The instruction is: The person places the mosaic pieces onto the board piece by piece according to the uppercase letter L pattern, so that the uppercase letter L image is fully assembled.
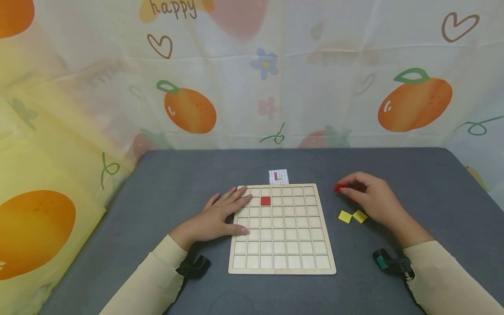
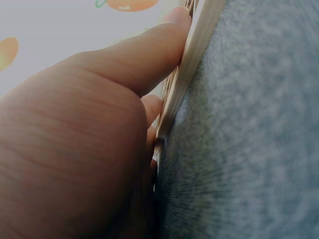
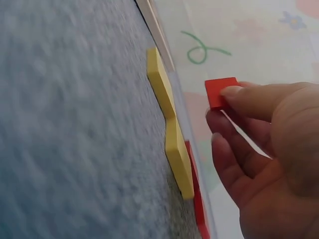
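Observation:
A wooden grid board (image 1: pixel 281 271) lies on the table, with one red tile (image 1: pixel 265 201) in a cell near its top left. My left hand (image 1: pixel 218 218) rests on the board's left side, fingers spread and straight, thumb on the lower cells. Right of the board, my right hand (image 1: pixel 374 197) pinches a red square tile (image 3: pixel 218 92) between thumb and fingers, raised off the table. Below that hand lie two yellow tiles (image 1: pixel 344 217), touching at their corners in the right wrist view. More red tiles (image 3: pixel 200 209) show behind them, partly hidden.
A small card (image 1: pixel 278 176) printed with a coloured grid pattern lies at the board's far edge. The dark grey table (image 1: pixel 189 175) ends at a fruit-printed curtain (image 1: pixel 236 65) behind and to the left. Both wrists wear black camera mounts (image 1: pixel 194 267).

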Demonstrator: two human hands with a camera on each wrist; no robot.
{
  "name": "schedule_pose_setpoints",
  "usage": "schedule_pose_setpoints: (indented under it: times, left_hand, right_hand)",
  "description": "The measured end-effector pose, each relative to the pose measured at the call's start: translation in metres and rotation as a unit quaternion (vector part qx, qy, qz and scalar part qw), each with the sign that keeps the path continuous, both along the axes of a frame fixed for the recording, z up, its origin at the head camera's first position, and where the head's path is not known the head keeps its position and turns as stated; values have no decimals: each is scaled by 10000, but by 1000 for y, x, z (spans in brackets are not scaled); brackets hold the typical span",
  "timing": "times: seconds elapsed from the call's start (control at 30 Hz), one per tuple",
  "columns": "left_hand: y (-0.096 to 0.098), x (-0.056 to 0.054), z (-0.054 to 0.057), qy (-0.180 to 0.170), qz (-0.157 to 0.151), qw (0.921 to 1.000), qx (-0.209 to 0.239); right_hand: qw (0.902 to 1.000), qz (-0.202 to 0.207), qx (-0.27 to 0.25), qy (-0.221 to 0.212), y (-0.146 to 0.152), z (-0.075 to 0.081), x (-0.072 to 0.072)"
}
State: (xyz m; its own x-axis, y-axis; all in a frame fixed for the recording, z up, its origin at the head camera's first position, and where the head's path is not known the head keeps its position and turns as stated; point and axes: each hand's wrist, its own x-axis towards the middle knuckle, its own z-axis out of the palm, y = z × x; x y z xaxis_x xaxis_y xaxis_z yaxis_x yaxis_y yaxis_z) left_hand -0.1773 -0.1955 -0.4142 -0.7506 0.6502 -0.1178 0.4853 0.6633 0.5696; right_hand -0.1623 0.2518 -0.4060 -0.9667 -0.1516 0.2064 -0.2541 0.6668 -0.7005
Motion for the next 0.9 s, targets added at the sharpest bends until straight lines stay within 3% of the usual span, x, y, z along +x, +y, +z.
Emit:
schedule_pose_setpoints:
  times: [0.33,0.67,0.9]
  left_hand:
    - [1,-1,1,-10,25,10000,-59]
    - [1,0,0,25,18,10000,-48]
    - [1,0,0,21,0,10000,-11]
  right_hand:
    - [9992,237,-321,30,-21,6,5]
    - [9959,554,-683,-231,-46,11,11]
    - [9928,817,-869,-126,-63,10,13]
